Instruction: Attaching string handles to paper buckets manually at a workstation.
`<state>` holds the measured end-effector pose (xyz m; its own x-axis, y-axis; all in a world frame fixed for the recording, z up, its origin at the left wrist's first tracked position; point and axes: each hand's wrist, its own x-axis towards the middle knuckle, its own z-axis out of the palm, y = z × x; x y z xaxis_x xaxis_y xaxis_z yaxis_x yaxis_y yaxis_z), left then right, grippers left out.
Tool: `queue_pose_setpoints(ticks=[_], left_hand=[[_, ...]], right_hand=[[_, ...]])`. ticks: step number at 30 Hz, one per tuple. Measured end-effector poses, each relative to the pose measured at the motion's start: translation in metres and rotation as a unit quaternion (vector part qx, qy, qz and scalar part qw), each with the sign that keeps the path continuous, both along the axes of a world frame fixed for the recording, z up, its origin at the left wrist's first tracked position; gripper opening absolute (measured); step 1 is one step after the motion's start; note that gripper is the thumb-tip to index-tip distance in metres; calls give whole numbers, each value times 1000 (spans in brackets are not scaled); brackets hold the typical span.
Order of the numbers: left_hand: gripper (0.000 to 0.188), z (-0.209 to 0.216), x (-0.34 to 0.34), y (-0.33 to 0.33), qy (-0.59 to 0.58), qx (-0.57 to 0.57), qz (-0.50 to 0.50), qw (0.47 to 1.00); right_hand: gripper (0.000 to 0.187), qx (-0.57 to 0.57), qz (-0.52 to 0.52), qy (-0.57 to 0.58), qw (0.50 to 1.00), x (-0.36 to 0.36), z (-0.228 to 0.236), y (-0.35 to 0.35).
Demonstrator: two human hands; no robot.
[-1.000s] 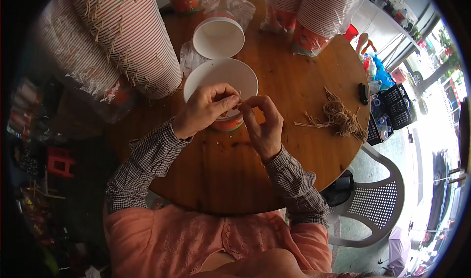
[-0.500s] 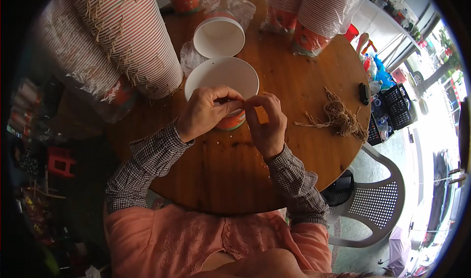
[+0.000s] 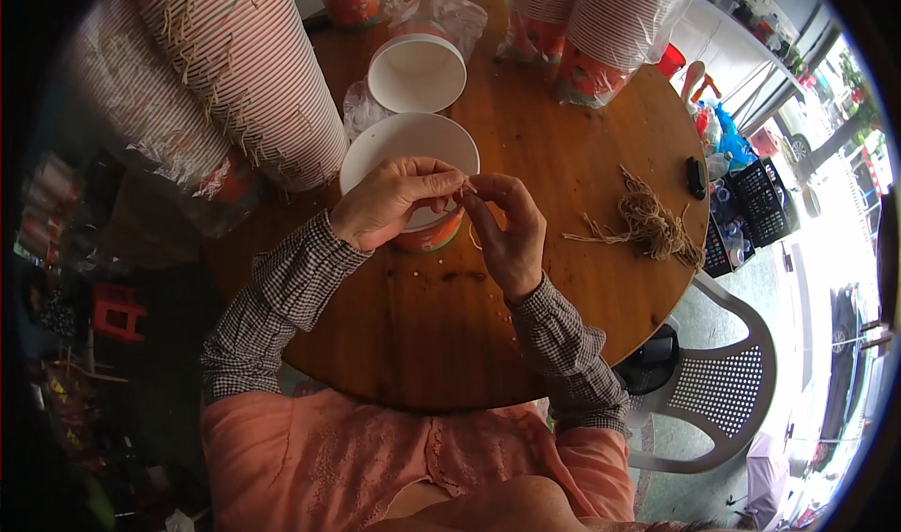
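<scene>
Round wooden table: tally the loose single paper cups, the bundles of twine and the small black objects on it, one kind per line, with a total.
Loose paper cups: 2
Twine bundles: 1
Small black objects: 1
Total: 4

Daylight floods my view from the far right of where my hands (image 3: 450, 218) meet, and the street there is washed out to near white. The round wooden table (image 3: 563, 157) around my grip is evenly lit, with soft sheen and only faint shadows under my fingers. To the left of my hands the scene falls into deep shade. The fisheye lens bends straight edges and leaves black corners. Focus is sharp at my grip, softer toward the rim.
</scene>
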<state>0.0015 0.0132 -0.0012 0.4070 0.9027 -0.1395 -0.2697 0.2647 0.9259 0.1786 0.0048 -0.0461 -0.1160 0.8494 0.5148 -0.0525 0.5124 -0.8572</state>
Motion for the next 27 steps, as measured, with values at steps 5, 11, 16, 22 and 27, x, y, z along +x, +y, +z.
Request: queue_pose_setpoints(ticks=[5,11,16,22,27], left_hand=[[20,-2,3,0,28,49,-8,998],[17,4,9,-9,186,195,28,963],[11,5,8,-11,297,321,63,897],[7,2,8,-9,284,364,127,878],[7,-1,7,-8,285,376,146,869]], right_hand=[[15,49,-53,-38,997,1,-1,-1],[9,38,-65,-51,996,7,-1,3],[8,-44,0,53,998,6,-3,5],[10,-67,18,75,995,9,-10,8],[9,-75,11,60,995,12,-8,7]])
